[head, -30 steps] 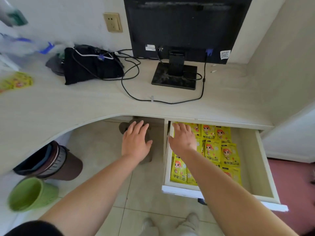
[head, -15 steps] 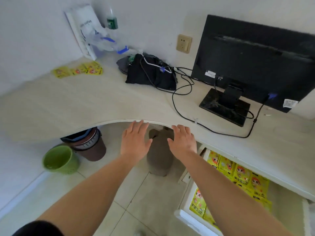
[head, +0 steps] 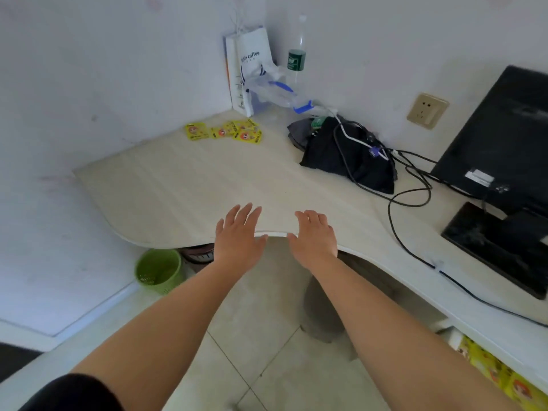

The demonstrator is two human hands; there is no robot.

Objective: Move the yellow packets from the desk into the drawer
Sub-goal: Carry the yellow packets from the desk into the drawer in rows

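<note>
Table (head: 184,185) lies clear from yellow packets (head: 225,132) to its curved edge, where left hand (head: 237,238) and right hand (head: 315,240) hover flat, empty; drawer (head: 453,339) holds more.

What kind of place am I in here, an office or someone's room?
Likely a small study or office corner: a curved desk, a computer monitor with cables, and a green bin on the tiled floor.

Packets (head: 225,132) are laid at the far corner of the desk (head: 192,185), before a paper bag (head: 252,66) and a bottle (head: 296,59). A pouch (head: 332,155) is set to their right, a monitor (head: 504,134) further right. The left hand (head: 237,241) and right hand (head: 315,239) are held over the near edge.
</note>
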